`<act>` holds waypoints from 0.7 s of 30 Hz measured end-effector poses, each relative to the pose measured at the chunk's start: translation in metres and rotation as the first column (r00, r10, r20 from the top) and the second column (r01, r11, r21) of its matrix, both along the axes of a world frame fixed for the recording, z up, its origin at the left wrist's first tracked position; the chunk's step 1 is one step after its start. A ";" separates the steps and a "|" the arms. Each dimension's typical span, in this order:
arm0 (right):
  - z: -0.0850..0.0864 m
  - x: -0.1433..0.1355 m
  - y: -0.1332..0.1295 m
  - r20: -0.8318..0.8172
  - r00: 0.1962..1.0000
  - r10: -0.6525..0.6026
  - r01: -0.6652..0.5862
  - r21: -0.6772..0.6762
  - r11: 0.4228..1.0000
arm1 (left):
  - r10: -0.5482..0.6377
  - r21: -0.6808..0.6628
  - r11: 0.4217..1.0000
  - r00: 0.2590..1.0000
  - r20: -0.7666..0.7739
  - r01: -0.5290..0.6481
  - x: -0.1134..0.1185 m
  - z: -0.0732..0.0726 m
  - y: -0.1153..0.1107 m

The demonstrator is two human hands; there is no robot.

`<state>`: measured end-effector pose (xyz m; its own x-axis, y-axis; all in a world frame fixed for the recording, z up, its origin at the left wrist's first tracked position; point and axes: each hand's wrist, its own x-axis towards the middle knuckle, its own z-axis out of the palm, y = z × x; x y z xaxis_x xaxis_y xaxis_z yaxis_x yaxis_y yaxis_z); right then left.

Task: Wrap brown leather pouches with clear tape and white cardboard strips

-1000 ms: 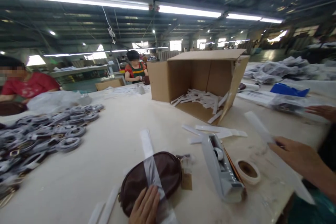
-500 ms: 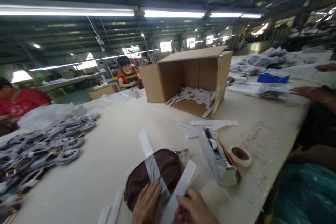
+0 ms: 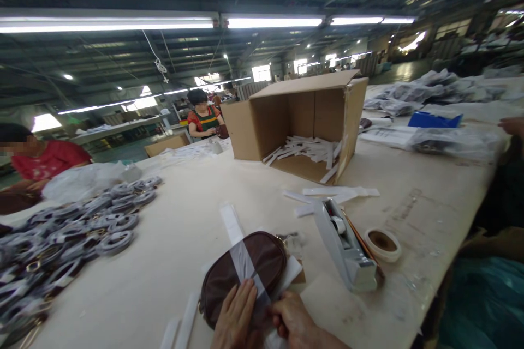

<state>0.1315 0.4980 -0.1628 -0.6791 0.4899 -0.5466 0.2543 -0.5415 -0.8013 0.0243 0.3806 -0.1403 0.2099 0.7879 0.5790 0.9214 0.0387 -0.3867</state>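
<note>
A dark brown oval bag (image 3: 221, 278) with a zipper and metal ring lies on the table in front of me. Across it runs a thin translucent white strip (image 3: 241, 253), its far end resting on the tabletop. My left hand (image 3: 237, 311) lies with fingers stretched over the strip and the bag's near side. At the bag's right, my right hand (image 3: 297, 319) is closed, thumb and fingers pinching at a white strip (image 3: 291, 271), mostly covered by the hand. What exactly sits between the fingertips is partly hidden.
A grey tape dispenser (image 3: 347, 251) and a tape roll (image 3: 382, 244) stand on the right. Beyond is an open cardboard box (image 3: 239, 131) with white strips inside. Wrapped strap coils (image 3: 117, 242) cover the left. Co-workers sit left and beyond; another person's hand (image 3: 513, 125) shows at right.
My right hand has turned inward toward the bag, and the white strip it held raised is now lower, mostly hidden. The left hand stays on the bag. The co-worker's hand at right has drawn back.
</note>
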 end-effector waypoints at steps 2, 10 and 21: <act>0.004 0.003 0.002 0.068 0.997 0.036 -0.036 -0.009 0.999 | 0.010 0.041 0.999 1.000 -0.006 -0.010 0.001 -0.004 0.002; 0.040 0.046 0.029 -0.071 0.955 0.289 -0.157 0.704 0.693 | 0.049 0.039 0.998 0.993 0.105 -0.053 0.005 -0.005 0.000; 0.036 0.014 0.065 -0.030 0.736 0.676 0.269 0.930 -0.252 | 0.078 0.006 0.997 0.978 0.193 -0.080 0.014 -0.006 -0.001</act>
